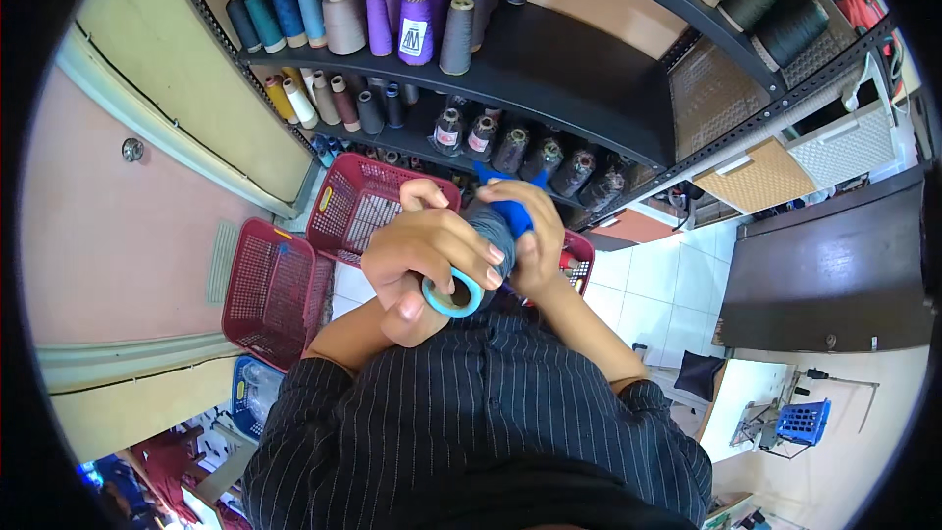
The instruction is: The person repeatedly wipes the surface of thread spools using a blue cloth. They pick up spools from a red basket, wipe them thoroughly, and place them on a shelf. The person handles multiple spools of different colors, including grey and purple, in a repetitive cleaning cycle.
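Before my chest is a thread cone [492,229] wound with grey-blue yarn, tilted so the pale-blue rim of its hollow tube points toward me. My left hand [417,245] wraps around the tube end, thumb beside the rim and fingers over the top. At the cone's far end, my right hand [535,236] curls around it and a bright blue piece of material [514,215]. Pointed corners of that material stick out beyond the fingers; whether it is cloth or plastic I cannot tell. My right palm side is partly hidden.
A black shelf unit [579,69] ahead carries several thread cones, including a purple one [416,29]. Maroon baskets [257,285] stand on the floor at left, another under my right hand. A door [128,226] is at far left, a dark cabinet [829,270] at right.
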